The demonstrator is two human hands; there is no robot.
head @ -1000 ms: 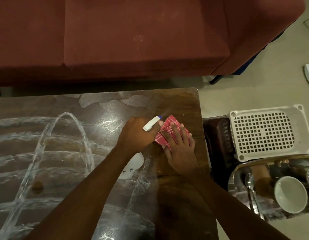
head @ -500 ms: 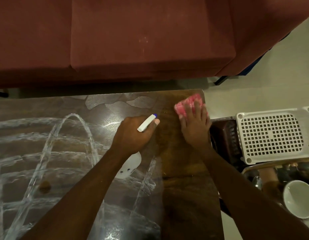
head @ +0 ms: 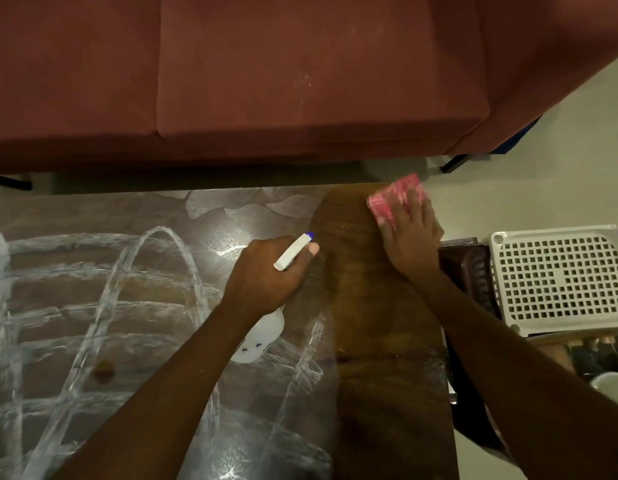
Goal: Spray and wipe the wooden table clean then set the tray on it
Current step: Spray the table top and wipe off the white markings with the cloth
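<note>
Red-and-white checked cloth lay under our right hand at the worktop's far right corner, upper right of centre in the frame. That hand was spread flat, fingers splayed over the cloth and pressing it to the wood, the forearm running down to the lower right edge. Our left hand sat in the middle of the frame, curled tight around the neck of a white spray bottle; its blue-tipped nozzle pointed up and right towards the cloth, and the bottle's body showed below the wrist.

The worktop was dark brown wood. Its right strip looked bare and glossy, while the left and centre carried white streaks in arcs and crossing lines. A dark red sofa filled the top of the frame beyond the worktop, with pale floor to its right.

The tray showed only as a shiny sliver at the lower right edge, off the worktop, with a white bowl's rim on it. Just above it lay a white perforated basket.
</note>
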